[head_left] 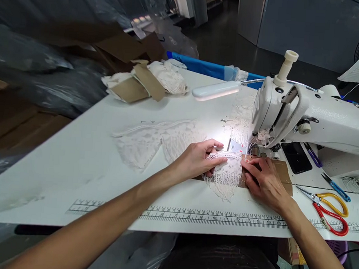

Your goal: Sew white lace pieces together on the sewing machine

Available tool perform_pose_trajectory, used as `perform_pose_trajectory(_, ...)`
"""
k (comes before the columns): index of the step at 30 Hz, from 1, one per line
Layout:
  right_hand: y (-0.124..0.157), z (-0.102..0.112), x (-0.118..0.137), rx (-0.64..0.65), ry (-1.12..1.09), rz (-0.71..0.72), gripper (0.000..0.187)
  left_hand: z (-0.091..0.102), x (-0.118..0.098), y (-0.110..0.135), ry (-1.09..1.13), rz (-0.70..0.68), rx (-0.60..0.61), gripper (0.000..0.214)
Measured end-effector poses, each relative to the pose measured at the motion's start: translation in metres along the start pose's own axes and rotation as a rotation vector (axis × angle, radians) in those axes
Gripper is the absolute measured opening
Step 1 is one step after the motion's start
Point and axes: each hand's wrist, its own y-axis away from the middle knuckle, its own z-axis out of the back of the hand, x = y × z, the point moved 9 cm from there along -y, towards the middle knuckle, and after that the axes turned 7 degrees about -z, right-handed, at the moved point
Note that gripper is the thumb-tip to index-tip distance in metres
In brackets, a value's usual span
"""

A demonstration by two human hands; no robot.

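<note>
A strip of white lace [166, 144] lies across the white table and runs under the needle of a white sewing machine [310, 115]. My left hand [197, 160] rests on the lace just left of the needle, fingers pressed flat on it, thumb raised. Flat on a brown cardboard piece [283, 172] at the lace's edge lies my right hand [264, 181], its fingers stretched toward the presser foot. Both hands press the lace down close in front of the needle area, lit by the lamp.
Red and yellow scissors [331, 208] and blue thread snips [337, 187] lie at right. A black phone [296, 157] sits on the machine bed. A white lamp [216, 90] hangs over the table. Lace and cardboard pile [146, 83] at the far left. A ruler strip [192, 215] marks the front edge.
</note>
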Motion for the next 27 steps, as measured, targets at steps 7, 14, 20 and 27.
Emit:
perform_pose_trajectory(7,0.004,0.001,0.01,0.018,-0.054,0.076,0.033,-0.001,-0.004,0.0,-0.031,-0.143,0.009,0.042)
perform_pose_trajectory(14,0.005,0.004,0.012,0.009,-0.034,0.107,0.032,0.001,-0.003,-0.001,-0.097,-0.18,-0.012,0.044)
perform_pose_trajectory(20,0.006,0.006,0.015,-0.013,-0.008,0.146,0.032,0.003,-0.003,-0.001,-0.104,-0.179,-0.027,0.045)
perform_pose_trajectory(27,0.007,0.006,0.015,-0.008,0.012,0.136,0.034,0.002,-0.01,0.0,-0.107,-0.18,-0.011,0.041)
